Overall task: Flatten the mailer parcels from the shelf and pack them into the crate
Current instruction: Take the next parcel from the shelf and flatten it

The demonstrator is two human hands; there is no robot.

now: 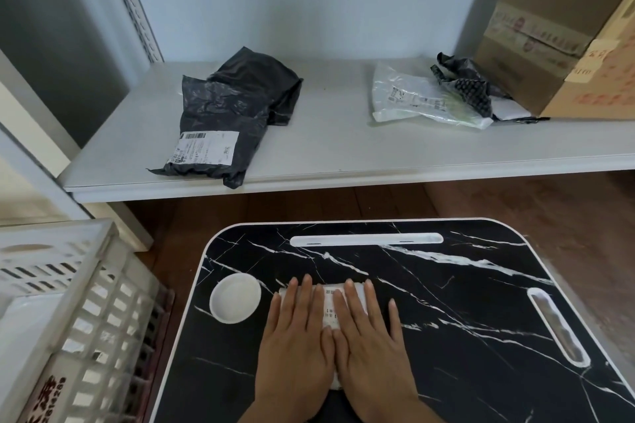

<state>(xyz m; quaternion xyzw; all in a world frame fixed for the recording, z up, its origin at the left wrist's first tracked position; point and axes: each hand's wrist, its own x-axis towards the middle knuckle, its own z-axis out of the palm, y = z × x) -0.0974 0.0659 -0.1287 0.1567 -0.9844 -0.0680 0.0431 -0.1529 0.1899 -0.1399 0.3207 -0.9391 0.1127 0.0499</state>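
Both hands (335,343) flat | white mailer (328,306) beneath | on table (446,302)

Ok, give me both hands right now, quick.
Left hand: open, flat, palm pressing down on the white mailer parcel.
Right hand: open, flat, pressing the same parcel on the black marble-pattern table. Neither grips anything.
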